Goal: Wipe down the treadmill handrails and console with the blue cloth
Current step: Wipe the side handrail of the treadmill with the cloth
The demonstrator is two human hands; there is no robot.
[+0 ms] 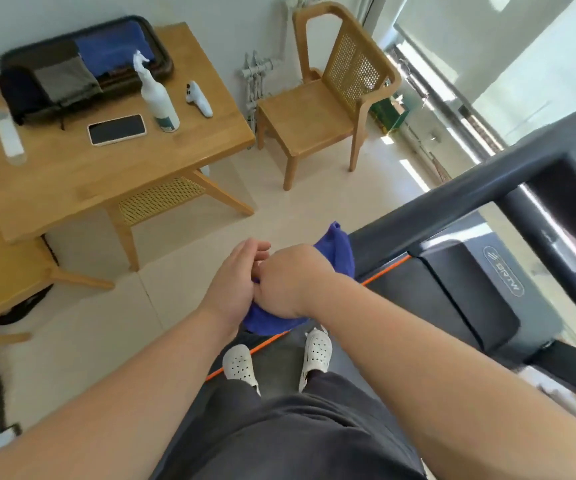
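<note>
Two hands meet mid-frame: the left hand [236,282] and right hand [291,280] both squeeze one blue cloth [338,249]. One spray bottle [156,95] stands upper left.

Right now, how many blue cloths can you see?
2. One blue cloth is bunched in both hands, beside the treadmill handrail. Another blue cloth lies in the black tray on the table. Others may be hidden.

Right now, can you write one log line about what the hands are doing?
left hand: holds blue cloth | right hand: holds blue cloth | handrail: untouched | stage: preparing cloth
</note>
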